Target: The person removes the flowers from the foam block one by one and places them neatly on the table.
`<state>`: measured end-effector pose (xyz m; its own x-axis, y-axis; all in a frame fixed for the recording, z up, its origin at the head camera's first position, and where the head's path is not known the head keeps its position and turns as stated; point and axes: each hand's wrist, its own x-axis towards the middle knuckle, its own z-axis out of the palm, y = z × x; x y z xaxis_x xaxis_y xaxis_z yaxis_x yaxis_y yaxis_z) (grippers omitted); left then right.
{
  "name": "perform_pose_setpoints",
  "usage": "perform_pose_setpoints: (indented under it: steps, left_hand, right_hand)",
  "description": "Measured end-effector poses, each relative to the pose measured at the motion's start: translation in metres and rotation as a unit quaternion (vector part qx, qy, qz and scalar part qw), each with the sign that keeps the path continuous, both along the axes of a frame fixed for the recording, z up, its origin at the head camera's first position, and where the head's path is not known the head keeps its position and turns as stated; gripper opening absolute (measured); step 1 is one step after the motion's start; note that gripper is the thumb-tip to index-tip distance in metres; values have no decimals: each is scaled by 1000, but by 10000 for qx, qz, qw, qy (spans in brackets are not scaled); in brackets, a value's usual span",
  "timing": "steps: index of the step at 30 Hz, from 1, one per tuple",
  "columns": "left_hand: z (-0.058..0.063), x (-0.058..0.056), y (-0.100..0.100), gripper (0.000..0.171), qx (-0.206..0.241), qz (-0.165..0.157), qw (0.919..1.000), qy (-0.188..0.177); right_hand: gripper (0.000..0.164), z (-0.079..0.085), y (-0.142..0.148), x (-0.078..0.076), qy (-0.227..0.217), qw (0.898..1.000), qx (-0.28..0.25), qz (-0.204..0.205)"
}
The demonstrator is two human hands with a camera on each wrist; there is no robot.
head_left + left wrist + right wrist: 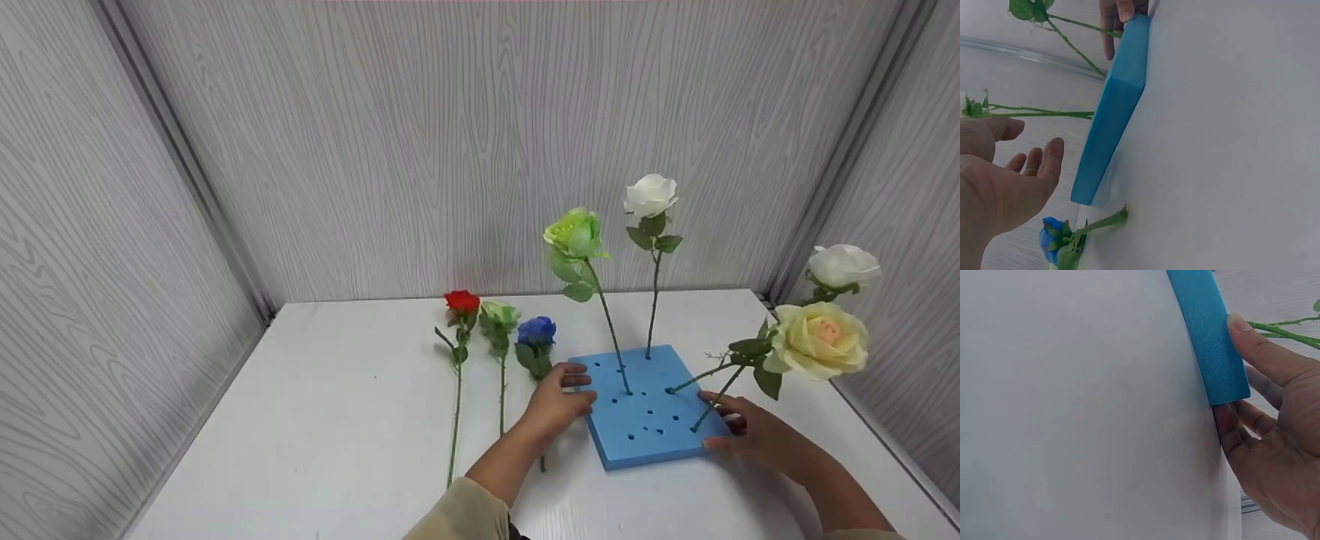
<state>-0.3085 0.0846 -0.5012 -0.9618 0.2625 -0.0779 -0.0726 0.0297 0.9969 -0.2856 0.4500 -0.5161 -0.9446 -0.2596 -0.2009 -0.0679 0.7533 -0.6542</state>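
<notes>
A light blue foam block [630, 442] with several holes lies on the table, tilted slightly upward on one side in the left wrist view. My right hand [761, 439] grips its right edge; the right wrist view shows the thumb [1239, 323] on the upper face and fingers [1227, 424] at the underside. My left hand [559, 401] is by the left edge, fingers loosely bent and apart from the foam in the left wrist view. Stuck in the block are a green rose [576, 234], a white rose [651, 196], another white rose [844, 266] and a pale yellow rose [821, 341], the last two leaning right.
Left of the block lie a red rose [462, 302], a pale green rose [500, 313] and a blue rose [537, 331], stems toward me. The left forearm crosses over the blue rose's stem. Wood-grain panels [420, 150] enclose the white table [315, 427] at the back and sides.
</notes>
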Motion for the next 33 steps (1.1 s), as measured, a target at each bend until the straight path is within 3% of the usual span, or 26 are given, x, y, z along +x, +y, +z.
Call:
perform_pose_setpoints:
  steps: [9,19,25,33]
  left_hand:
    - [-4,0,24,55,89,-37,9999,72]
    - [-10,-6,33,55,-28,-117,9999,17]
    - [-13,-10,41,58,-155,-49,9999,-52]
    - [-13,-14,51,54,-291,62,9996,28]
  right_hand:
    - [95,0,0,0,-16,10000,25,-37]
    - [95,2,-1,1,-83,9999,25,-73]
    - [96,2,0,1,-85,9998,136,-91]
    - [98,-1,-1,0,-169,9995,-97,-258]
